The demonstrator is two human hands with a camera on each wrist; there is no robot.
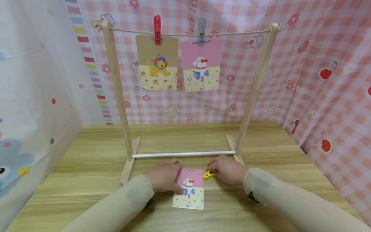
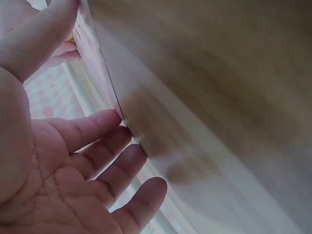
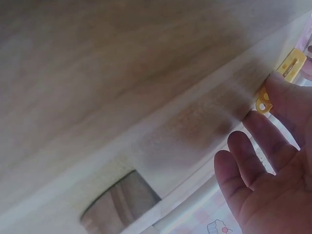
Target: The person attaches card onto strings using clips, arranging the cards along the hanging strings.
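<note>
A card with a rabbit picture (image 1: 189, 198), pink above and cream below, lies on the table. My left hand (image 1: 165, 175) is at its left side, thumb on the card and fingertips at the upper left edge; in the left wrist view the fingers (image 2: 100, 146) are spread and only slightly bent. Just right of the card, my right hand (image 1: 229, 169) holds a yellow clothespin (image 1: 208, 175), its tip close to the card's right edge. The right wrist view shows the yellow clothespin (image 3: 287, 70) between thumb and forefinger, the other fingers loosely bent.
Behind the hands stands a wooden frame (image 1: 118, 87) with a white crossbar (image 1: 185, 154) near the table (image 1: 87, 167). From its rope (image 1: 237, 33) hang a lion card (image 1: 157, 77) by a red clothespin (image 1: 157, 29) and another rabbit card (image 1: 201, 83) by a grey one (image 1: 202, 30).
</note>
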